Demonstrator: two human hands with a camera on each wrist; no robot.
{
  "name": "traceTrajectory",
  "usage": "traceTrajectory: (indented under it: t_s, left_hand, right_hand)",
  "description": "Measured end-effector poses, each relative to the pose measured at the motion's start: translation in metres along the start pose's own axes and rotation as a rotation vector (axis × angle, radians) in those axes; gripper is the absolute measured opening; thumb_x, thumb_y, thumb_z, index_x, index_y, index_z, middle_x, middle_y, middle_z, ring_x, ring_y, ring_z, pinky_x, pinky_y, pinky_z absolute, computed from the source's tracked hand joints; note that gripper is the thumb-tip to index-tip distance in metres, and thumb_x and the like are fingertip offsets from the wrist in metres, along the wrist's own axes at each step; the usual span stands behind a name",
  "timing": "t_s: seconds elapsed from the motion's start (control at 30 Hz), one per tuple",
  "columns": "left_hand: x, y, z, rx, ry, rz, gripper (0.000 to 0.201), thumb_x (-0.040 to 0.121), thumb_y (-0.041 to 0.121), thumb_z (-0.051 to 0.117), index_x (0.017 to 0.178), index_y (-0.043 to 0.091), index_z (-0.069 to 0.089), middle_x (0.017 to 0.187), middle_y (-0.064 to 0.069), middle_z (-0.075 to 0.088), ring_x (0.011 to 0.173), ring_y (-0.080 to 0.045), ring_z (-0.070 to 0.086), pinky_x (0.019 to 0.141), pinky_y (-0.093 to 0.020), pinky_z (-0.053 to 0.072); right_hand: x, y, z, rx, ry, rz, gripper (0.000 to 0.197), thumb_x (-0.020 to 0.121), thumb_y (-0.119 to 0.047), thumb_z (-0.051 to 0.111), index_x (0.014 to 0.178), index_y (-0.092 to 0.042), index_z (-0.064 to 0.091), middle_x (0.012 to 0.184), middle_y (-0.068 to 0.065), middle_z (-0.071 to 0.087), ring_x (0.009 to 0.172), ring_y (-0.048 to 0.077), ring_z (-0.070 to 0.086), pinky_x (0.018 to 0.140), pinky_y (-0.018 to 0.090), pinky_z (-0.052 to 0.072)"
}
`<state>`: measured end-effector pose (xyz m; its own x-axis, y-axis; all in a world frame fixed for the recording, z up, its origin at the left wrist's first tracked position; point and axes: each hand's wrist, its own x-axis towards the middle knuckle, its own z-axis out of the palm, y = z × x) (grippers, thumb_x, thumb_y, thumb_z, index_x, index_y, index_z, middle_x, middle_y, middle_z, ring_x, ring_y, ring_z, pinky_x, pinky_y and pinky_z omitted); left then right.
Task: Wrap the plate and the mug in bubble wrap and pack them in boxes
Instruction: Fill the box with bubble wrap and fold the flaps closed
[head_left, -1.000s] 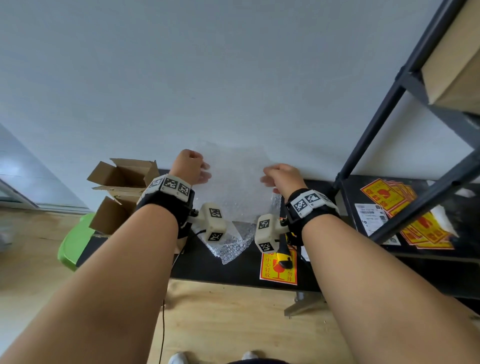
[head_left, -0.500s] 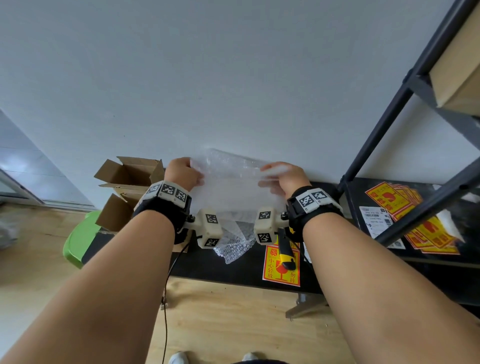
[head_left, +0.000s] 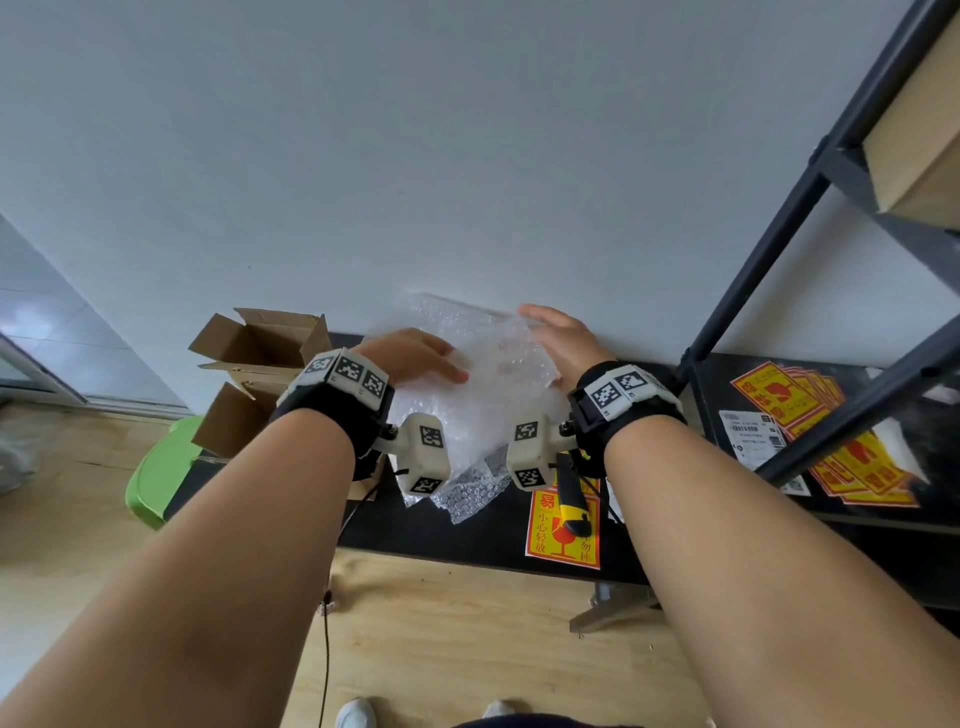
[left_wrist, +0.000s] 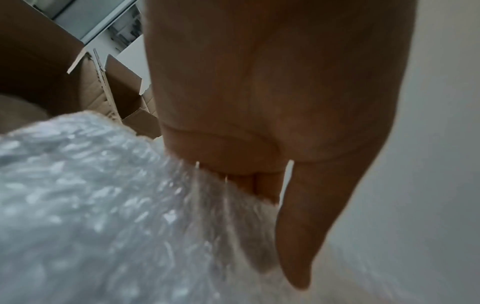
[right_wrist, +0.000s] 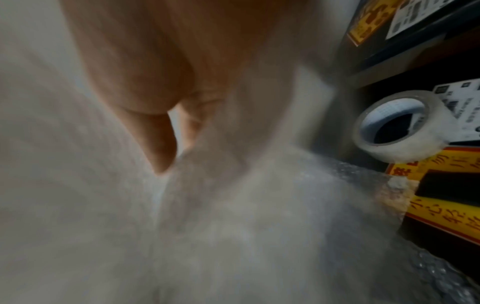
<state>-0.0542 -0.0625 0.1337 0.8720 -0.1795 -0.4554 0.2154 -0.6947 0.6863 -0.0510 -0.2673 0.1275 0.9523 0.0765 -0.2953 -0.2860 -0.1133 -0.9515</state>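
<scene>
A clear sheet of bubble wrap bulges up over the black table between my hands. My left hand holds its left side. In the left wrist view the wrap drapes over the fingers while the thumb lies straight beside it. My right hand grips the upper right edge; the blurred right wrist view has the thumb meeting the wrap. Two open cardboard boxes stand at the table's left end. No plate or mug shows; the wrap hides what lies under it.
Yellow fragile stickers and a yellow utility knife lie on the table below my right wrist. A roll of clear tape stands to the right. A black shelf rack holds more stickers. A green stool sits by the boxes.
Both hands have come down and toward me with the wrap's top edge, so the sheet that stood up against the wall now folds over into a mound.
</scene>
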Motion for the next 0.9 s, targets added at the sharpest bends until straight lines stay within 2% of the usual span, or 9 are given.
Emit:
traceTrajectory:
  t_s: [0.03,0.13,0.2,0.27,0.33,0.47,0.6,0.73,0.9]
  left_hand:
    - [0.000,-0.003,0.000,-0.041,0.034,0.015,0.044,0.084,0.029,0.072,0.124,0.014,0.061,0.125,-0.006,0.063,0.116,-0.026,0.057,0.110,-0.044,0.038]
    - [-0.002,-0.007,-0.001,-0.365,0.105,0.018,0.032,0.090,0.020,0.067,0.117,0.005,0.061,0.111,-0.010,0.067,0.101,-0.023,0.067,0.094,-0.036,0.053]
    - [-0.002,-0.008,-0.001,-0.601,0.176,0.007,0.031,0.090,0.013,0.065,0.118,0.001,0.058,0.111,-0.011,0.065,0.096,-0.020,0.069,0.087,-0.033,0.057]
    - [-0.002,-0.007,0.003,-0.761,0.252,0.022,0.024,0.090,0.007,0.065,0.112,-0.002,0.060,0.105,-0.014,0.066,0.085,-0.020,0.070,0.081,-0.032,0.059]
    - [-0.002,-0.006,0.007,-0.839,0.290,0.017,0.015,0.089,0.005,0.065,0.102,0.000,0.062,0.099,-0.016,0.067,0.079,-0.021,0.070,0.080,-0.033,0.059]
    - [-0.002,-0.010,0.008,-0.820,0.273,0.006,0.021,0.087,0.008,0.068,0.105,-0.001,0.063,0.106,-0.018,0.068,0.087,-0.025,0.072,0.086,-0.038,0.057]
    - [-0.010,-0.014,0.002,-0.829,0.269,0.043,0.022,0.084,0.008,0.072,0.102,0.002,0.060,0.106,-0.017,0.067,0.094,-0.029,0.069,0.085,-0.036,0.056]
    - [-0.016,-0.018,-0.017,-0.716,0.280,0.072,0.049,0.073,0.018,0.082,0.116,0.004,0.062,0.109,-0.013,0.070,0.098,-0.028,0.069,0.092,-0.039,0.053]
    - [-0.029,-0.038,-0.040,-0.764,0.541,0.039,0.030,0.074,0.009,0.080,0.101,0.009,0.069,0.098,-0.011,0.072,0.086,-0.024,0.071,0.083,-0.035,0.057]
  right_hand:
    - [0.001,0.000,-0.002,0.000,0.046,0.015,0.006,0.095,-0.023,0.058,0.098,-0.020,0.061,0.102,0.005,0.064,0.091,0.029,0.065,0.080,0.036,0.054]
    - [0.004,0.007,-0.008,0.244,0.085,0.128,0.047,0.091,-0.059,0.051,0.105,-0.015,0.057,0.108,0.013,0.065,0.095,0.034,0.070,0.087,0.044,0.057]
    - [0.005,0.010,-0.008,0.244,0.017,0.125,0.058,0.085,-0.069,0.051,0.109,-0.016,0.058,0.109,0.011,0.069,0.096,0.029,0.071,0.088,0.042,0.056]
    - [0.005,0.012,-0.002,0.185,-0.045,0.130,0.053,0.084,-0.062,0.060,0.113,-0.017,0.060,0.106,0.007,0.073,0.098,0.024,0.070,0.085,0.037,0.057]
    - [0.004,0.012,0.007,0.121,-0.083,0.111,0.032,0.089,-0.037,0.067,0.113,-0.016,0.062,0.103,0.007,0.073,0.092,0.023,0.071,0.076,0.033,0.056]
    - [0.002,0.012,0.015,0.069,-0.041,0.040,0.016,0.093,-0.008,0.060,0.105,-0.015,0.067,0.089,0.006,0.072,0.074,0.021,0.071,0.066,0.029,0.055]
    - [0.002,0.009,0.020,-0.089,-0.066,0.013,0.019,0.091,-0.002,0.056,0.095,-0.017,0.068,0.087,0.005,0.069,0.067,0.017,0.068,0.063,0.027,0.054]
    - [-0.001,0.004,0.033,-0.330,-0.134,-0.008,0.023,0.090,-0.001,0.053,0.096,-0.017,0.069,0.087,0.001,0.070,0.065,0.015,0.065,0.066,0.028,0.053]
    - [-0.002,-0.005,0.058,-0.363,-0.153,-0.022,0.024,0.091,-0.028,0.064,0.114,-0.020,0.060,0.099,0.001,0.070,0.073,0.013,0.067,0.070,0.029,0.054]
